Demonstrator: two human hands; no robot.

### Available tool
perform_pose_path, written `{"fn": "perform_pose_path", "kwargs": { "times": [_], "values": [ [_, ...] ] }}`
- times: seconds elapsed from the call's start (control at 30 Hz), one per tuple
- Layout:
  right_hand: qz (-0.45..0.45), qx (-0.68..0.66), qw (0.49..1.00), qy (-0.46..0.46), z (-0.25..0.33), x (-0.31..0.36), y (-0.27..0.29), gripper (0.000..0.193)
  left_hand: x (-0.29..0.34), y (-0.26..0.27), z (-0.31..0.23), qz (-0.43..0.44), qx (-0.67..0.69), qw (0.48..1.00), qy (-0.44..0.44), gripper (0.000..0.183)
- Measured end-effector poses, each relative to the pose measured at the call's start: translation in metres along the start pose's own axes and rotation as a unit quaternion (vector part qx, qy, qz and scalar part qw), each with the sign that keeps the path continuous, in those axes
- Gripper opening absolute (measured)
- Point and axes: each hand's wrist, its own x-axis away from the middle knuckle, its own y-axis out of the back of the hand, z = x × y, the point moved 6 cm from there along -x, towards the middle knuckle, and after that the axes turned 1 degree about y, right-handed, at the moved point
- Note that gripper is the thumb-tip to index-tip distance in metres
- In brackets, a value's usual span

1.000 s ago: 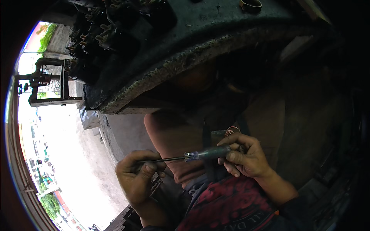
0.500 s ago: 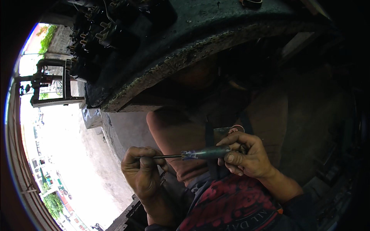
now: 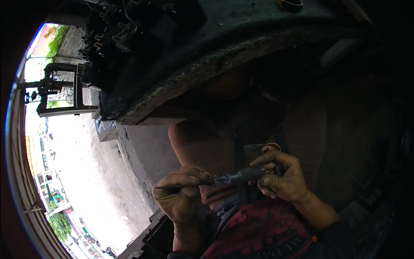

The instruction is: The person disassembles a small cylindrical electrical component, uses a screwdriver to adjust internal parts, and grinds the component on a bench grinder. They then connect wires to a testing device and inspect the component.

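Note:
Across my lap I hold a screwdriver point(image 3: 245, 175) with a dark, greenish handle, clearer at its shaft end. My left hand point(image 3: 183, 196) is closed round the thin metal shaft, its fingertips close to the handle. The shaft's tip pokes out on the left side of that hand. At the other end, my right hand point(image 3: 282, 179) pinches the handle's butt between thumb and fingers. What lies inside the right palm is hidden. Just beyond the right fingers is a small loop of copper-coloured wire point(image 3: 271, 148).
A worn dark workbench point(image 3: 224, 30) with a chipped curved edge stands in front of me. Dark parts with brass-coloured terminals point(image 3: 120, 36) crowd its left end. A small ring-shaped item point(image 3: 291, 5) lies farther back. A metal frame point(image 3: 60, 88) stands left, beside bright concrete ground point(image 3: 95, 172).
My left hand has slid rightward along the shaft, up close to the handle, and its fingers lie flatter. The right hand still grips the butt. The whole view has shifted slightly.

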Motion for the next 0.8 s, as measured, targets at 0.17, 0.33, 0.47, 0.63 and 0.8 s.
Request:
{"fn": "perform_pose_path", "kwargs": {
  "times": [0.17,0.33,0.47,0.63,0.8],
  "values": [
    [-0.029,0.024,0.999,-0.005,0.003,0.0,-0.006,0.036,-0.003,0.002,0.008,-0.025,0.043,0.999,-0.005,0.02],
    [-0.066,0.166,0.983,0.034,0.01,0.002,-0.015,0.039,0.005,-0.014,0.032,-0.063,0.064,0.982,0.164,0.051],
    [-0.022,0.056,0.996,-0.064,-0.009,-0.007,-0.01,0.041,0.018,-0.031,0.014,-0.073,-0.084,0.99,0.086,0.05],
    [-0.005,0.01,0.999,-0.05,-0.018,-0.013,-0.008,0.042,0.018,-0.025,0.015,-0.099,-0.128,0.978,0.132,0.044],
    [-0.047,0.088,0.994,-0.04,-0.006,-0.004,-0.011,0.038,0.01,-0.009,0.036,-0.041,0.046,0.984,0.169,0.046]
  ]
}}
